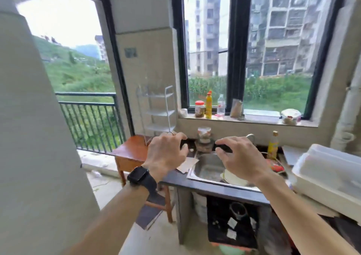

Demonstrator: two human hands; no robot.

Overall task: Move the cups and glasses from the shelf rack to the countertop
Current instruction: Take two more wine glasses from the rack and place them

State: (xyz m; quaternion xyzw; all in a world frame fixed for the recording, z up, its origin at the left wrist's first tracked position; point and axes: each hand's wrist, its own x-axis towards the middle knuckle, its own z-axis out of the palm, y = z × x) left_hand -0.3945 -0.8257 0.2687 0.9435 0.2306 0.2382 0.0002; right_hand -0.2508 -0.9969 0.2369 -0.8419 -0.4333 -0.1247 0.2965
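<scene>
The white wire shelf rack [160, 113], three flat tiers, stands on the small brown wooden desk [131, 151], at its far right corner. Clear glasses [146, 89] sit on the top tier, too blurred to count. Both hands hover above the dark grey desk [214, 188] with its steel sink [207, 169]. The left hand [166, 153] and the right hand [240, 157] are released, fingers loosely bent, grasping nothing.

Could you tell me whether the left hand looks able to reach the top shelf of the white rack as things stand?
Probably yes, though likely with a step closer: the left hand holds nothing, and nothing blocks the white rack behind it.
</scene>
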